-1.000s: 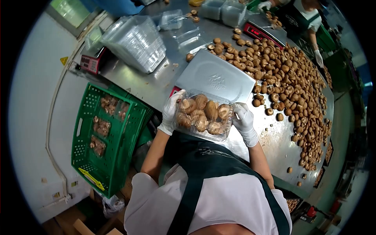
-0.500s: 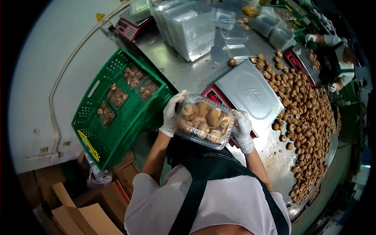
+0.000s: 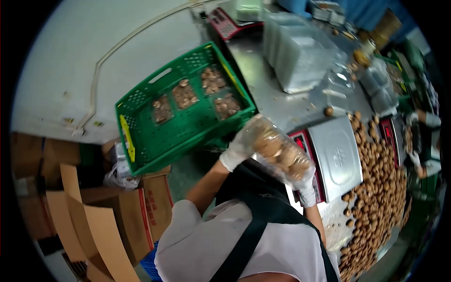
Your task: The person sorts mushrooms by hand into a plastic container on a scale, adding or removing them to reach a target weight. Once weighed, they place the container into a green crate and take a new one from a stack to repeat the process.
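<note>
A clear plastic clamshell box of brown mushrooms is held in front of my apron, tilted and slightly blurred. My left hand, in a white glove, grips its left end. My gloved right hand is closed on the opposite end. Just beyond my left hand is a green crate with several mushroom packs inside, one of them a pack near the middle. To the right of the box stands a scale with a bare steel platform and a red front.
Loose mushrooms cover the right side of the steel table. Stacked clear boxes stand at the back, near another red scale. Open cardboard boxes lie at lower left. A co-worker's gloved hands are at far right.
My view has turned left, so the crate and table appear further right. The box has tilted more, its right end lower, and remains in both hands.
</note>
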A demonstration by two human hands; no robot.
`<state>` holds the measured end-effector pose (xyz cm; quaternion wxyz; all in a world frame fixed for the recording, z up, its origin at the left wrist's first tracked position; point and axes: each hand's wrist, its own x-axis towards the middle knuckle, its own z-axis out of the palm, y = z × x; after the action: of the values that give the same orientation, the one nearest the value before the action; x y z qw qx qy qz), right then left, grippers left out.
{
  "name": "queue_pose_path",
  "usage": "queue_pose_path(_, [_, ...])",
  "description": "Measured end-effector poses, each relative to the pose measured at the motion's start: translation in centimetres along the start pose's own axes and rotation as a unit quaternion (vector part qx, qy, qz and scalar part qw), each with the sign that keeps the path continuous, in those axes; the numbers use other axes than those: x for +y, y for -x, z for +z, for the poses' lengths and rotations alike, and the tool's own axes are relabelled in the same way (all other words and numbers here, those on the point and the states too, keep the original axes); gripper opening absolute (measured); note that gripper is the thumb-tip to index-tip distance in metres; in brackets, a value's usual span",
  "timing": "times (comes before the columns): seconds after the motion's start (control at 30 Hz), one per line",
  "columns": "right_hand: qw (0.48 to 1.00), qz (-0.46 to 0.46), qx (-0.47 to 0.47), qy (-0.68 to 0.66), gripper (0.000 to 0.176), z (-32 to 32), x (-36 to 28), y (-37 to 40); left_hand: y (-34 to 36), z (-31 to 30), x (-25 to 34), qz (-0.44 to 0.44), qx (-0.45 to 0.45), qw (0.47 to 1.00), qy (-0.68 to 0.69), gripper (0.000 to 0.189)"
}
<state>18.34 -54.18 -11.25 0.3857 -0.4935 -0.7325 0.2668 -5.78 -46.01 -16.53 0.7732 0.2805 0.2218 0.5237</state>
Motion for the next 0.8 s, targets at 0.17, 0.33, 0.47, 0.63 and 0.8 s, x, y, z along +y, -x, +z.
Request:
queue_pose_path(0.17, [0.969, 0.104, -0.073, -0.211, 0.017, 4.2, -3.1, -2.3, 3.2, 4.1, 1.8, 0.063, -0.030, 0.979, 0.192, 0.073])
queue_pose_path(0.33, [0.971, 0.068, -0.155, -0.171, 0.018, 5.9, -4.7, -3.9, 6.4, -1.1, 9.4, 0.131, 0.242, 0.956, 0.104, 0.040])
queue_pose_path(0.47, [0.980, 0.082, -0.167, -0.070, 0.015, 5.0, -3.5, -3.4, 11.3, -8.3, 18.9, 0.175, 0.404, 0.886, -0.146, 0.035])
queue_pose_path(0.63, [0.951, 0.230, -0.196, -0.066, 0.013, 3.9, -1.4, -1.6, 16.0, -23.8, 29.6, 0.180, 0.527, 0.777, -0.294, 0.050])
queue_pose_path(0.8, [0.958, 0.232, -0.157, -0.067, 0.015, 4.0, -0.2, -0.4, 13.1, -28.1, 30.7, 0.146, 0.627, 0.545, -0.537, 0.059])
